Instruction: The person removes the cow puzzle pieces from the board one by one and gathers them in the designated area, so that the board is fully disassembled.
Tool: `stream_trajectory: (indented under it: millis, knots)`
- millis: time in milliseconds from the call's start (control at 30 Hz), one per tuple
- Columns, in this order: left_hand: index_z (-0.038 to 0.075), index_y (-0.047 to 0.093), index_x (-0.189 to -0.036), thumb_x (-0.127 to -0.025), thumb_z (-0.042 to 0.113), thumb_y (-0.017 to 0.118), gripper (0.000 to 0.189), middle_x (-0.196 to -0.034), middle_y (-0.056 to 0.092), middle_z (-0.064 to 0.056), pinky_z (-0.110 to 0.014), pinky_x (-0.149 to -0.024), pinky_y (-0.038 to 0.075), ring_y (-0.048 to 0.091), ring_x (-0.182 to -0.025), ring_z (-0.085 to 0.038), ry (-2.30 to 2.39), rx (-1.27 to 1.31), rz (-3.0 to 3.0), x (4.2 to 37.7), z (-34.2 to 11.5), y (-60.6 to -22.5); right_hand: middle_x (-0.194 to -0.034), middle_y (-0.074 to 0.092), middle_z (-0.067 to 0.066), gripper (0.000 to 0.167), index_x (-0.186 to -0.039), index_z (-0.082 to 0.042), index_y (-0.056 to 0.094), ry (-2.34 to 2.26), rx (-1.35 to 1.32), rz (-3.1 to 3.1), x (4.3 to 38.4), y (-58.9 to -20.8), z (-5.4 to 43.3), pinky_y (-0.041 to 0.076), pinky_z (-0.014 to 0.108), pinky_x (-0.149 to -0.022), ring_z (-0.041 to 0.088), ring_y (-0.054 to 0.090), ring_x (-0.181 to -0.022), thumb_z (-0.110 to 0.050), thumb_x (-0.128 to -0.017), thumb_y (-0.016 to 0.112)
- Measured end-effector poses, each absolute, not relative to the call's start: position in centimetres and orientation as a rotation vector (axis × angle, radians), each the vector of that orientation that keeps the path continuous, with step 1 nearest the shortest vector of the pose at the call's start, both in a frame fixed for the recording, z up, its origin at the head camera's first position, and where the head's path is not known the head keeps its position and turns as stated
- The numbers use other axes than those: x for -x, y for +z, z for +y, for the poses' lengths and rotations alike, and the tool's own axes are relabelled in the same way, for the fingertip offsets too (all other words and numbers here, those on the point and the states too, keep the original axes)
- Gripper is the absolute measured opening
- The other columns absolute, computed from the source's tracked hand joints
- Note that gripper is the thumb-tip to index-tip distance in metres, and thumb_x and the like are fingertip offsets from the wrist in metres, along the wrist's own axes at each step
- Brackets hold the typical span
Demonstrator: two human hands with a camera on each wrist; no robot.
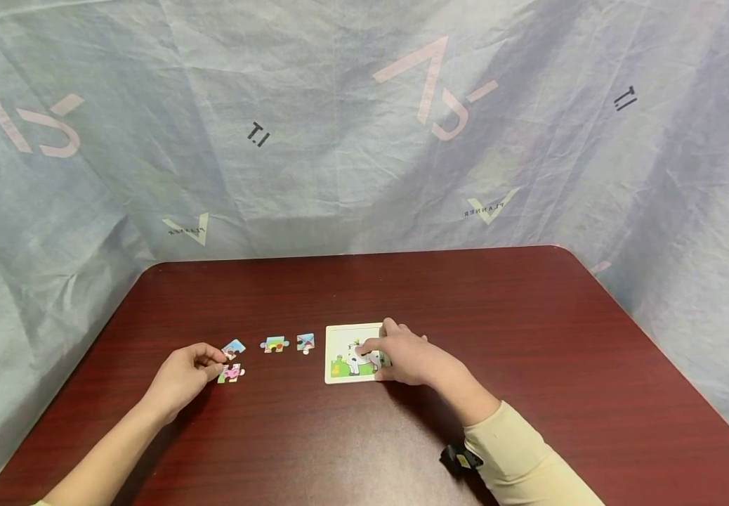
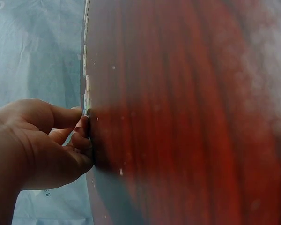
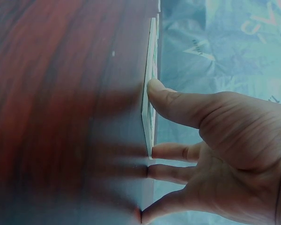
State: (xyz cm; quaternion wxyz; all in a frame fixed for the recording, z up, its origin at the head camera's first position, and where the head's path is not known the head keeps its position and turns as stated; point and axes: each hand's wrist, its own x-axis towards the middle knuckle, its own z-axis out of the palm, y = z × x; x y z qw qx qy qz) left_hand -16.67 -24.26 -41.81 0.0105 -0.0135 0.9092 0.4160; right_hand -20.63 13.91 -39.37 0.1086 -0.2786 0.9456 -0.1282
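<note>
Lying partly under the right hand point(image 1: 405, 357) is the puzzle board point(image 1: 344, 360).

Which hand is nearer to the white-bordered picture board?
Right. The right hand is over the right part of the board; the left hand is off to its left, beside the pink puzzle piece.

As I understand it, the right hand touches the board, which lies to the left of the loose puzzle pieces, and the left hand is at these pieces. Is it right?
Not quite: the board lies to the right of the loose pieces, as the head view shows. The right hand does touch it, and the left hand is at the pieces.
</note>
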Motion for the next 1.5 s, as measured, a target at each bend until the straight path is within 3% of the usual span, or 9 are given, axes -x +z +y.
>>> stream_trajectory:
  millis: [233, 433, 600, 867, 1000, 1200, 1500]
  knots:
    - [-0.001, 0.067, -0.104, -0.093, 0.007, 0.068, 0.013, -0.087, 0.062, -0.005, -0.028, -0.065, 0.04, 0.051, -0.074, -0.017, 1.299, 0.044, 2.849, 16.8, -24.3, -41.7, -0.118, 0.047, 0.008, 0.049, -0.133, -0.031, 0.063, -0.392, 0.823, 2.786, 20.7, -39.4, 13.9, 0.047, 0.063, -0.078, 0.028, 0.051, -0.103, -0.021, -0.089, 0.081]
    - [0.001, 0.068, -0.101, -0.092, 0.01, 0.071, 0.013, -0.086, 0.063, -0.006, -0.028, -0.065, 0.042, 0.053, -0.075, -0.017, 1.308, 0.038, 2.905, 16.9, -23.8, -41.5, -0.124, 0.049, 0.01, 0.059, -0.139, -0.017, 0.056, -0.434, 0.786, 2.794, 20.7, -39.4, 13.9, 0.043, 0.071, -0.087, 0.034, 0.053, -0.115, -0.024, -0.087, 0.082]
    - [0.002, 0.068, -0.099, -0.092, 0.009, 0.071, 0.01, -0.085, 0.062, -0.005, -0.027, -0.061, 0.042, 0.051, -0.072, -0.016, 1.34, 0.024, 2.914, 17.0, -23.0, -41.4, -0.121, 0.05, 0.011, 0.058, -0.132, -0.008, 0.055, -0.429, 0.76, 2.81, 20.8, -39.4, 13.8, 0.045, 0.069, -0.087, 0.035, 0.054, -0.115, -0.024, -0.085, 0.085]
    - [0.001, 0.068, -0.101, -0.092, 0.008, 0.07, 0.011, -0.083, 0.062, -0.006, -0.027, -0.058, 0.044, 0.058, -0.066, -0.017, 1.429, 0.006, 2.833, 17.5, -21.1, -41.2, -0.11, 0.05, 0.005, 0.041, -0.113, -0.01, 0.06, -0.42, 0.759, 2.813, 20.9, -39.5, 13.9, 0.046, 0.067, -0.086, 0.031, 0.057, -0.106, -0.026, -0.085, 0.084]
    - [0.003, 0.068, -0.1, -0.091, 0.008, 0.07, 0.01, -0.082, 0.061, -0.005, -0.027, -0.055, 0.044, 0.054, -0.063, -0.017, 1.429, -0.013, 2.822, 17.9, -19.9, -41.1, -0.108, 0.049, 0.005, 0.038, -0.11, -0.011, 0.062, -0.423, 0.777, 2.817, 20.9, -39.5, 14.0, 0.047, 0.066, -0.084, 0.031, 0.057, -0.104, -0.026, -0.084, 0.085]
    - [0.005, 0.068, -0.098, -0.091, 0.011, 0.073, 0.01, -0.086, 0.062, -0.003, -0.029, -0.062, 0.042, 0.052, -0.072, -0.018, 1.407, -0.038, 2.818, 18.2, -18.0, -41.0, -0.105, 0.048, 0.004, 0.034, -0.103, -0.013, 0.061, -0.408, 0.802, 2.818, 20.9, -39.5, 14.0, 0.048, 0.063, -0.081, 0.028, 0.055, -0.096, -0.027, -0.084, 0.085]
    - [0.006, 0.069, -0.096, -0.088, 0.01, 0.075, 0.011, -0.083, 0.061, -0.002, -0.028, -0.06, 0.041, 0.052, -0.068, -0.017, 1.444, -0.102, 2.782, 19.0, -15.5, -41.0, -0.112, 0.051, 0.007, 0.034, -0.103, -0.013, 0.061, -0.413, 0.832, 2.821, 20.8, -39.5, 14.1, 0.048, 0.061, -0.08, 0.028, 0.055, -0.097, -0.027, -0.083, 0.085]
